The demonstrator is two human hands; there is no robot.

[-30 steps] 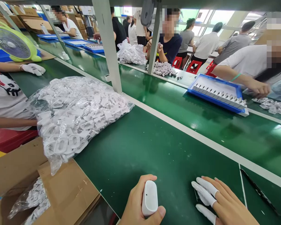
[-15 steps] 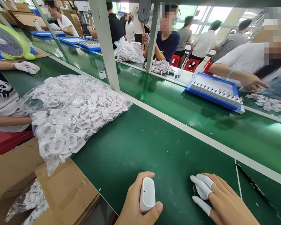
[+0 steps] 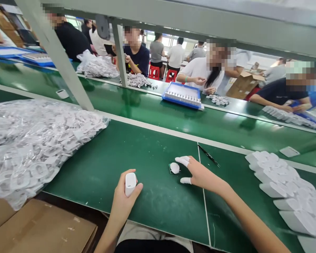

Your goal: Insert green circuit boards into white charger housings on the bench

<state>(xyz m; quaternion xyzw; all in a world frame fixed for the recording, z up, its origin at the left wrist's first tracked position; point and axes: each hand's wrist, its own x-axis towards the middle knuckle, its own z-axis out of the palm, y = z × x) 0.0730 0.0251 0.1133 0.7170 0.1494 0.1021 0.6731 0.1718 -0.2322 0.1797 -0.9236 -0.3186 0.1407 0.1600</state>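
My left hand (image 3: 122, 195) is closed around a white rounded plastic casing (image 3: 130, 183), held upright above the green tabletop, with a small dark slot showing on its end. To its right, my right hand (image 3: 197, 172) hovers low with white finger cots on some fingers. Its thumb and fingers are spread, with nothing between them. Just left of those fingertips lies a small round white disc (image 3: 175, 168) on a dark squarish piece, apart from the hand. Black tweezers (image 3: 209, 155) rest on the table beyond my right hand.
A large clear bag of white plastic parts (image 3: 42, 140) covers the table's left side. Rows of white casings (image 3: 287, 189) stand at the right. Cardboard (image 3: 42, 228) lies lower left. A metal post (image 3: 60, 63) rises ahead; across the belt, people sit near a blue tray (image 3: 183, 96).
The view has swung right, bringing the rows of white casings into sight. My right hand's fingers have spread, and the round disc now shows beside them. My left hand still holds the casing.
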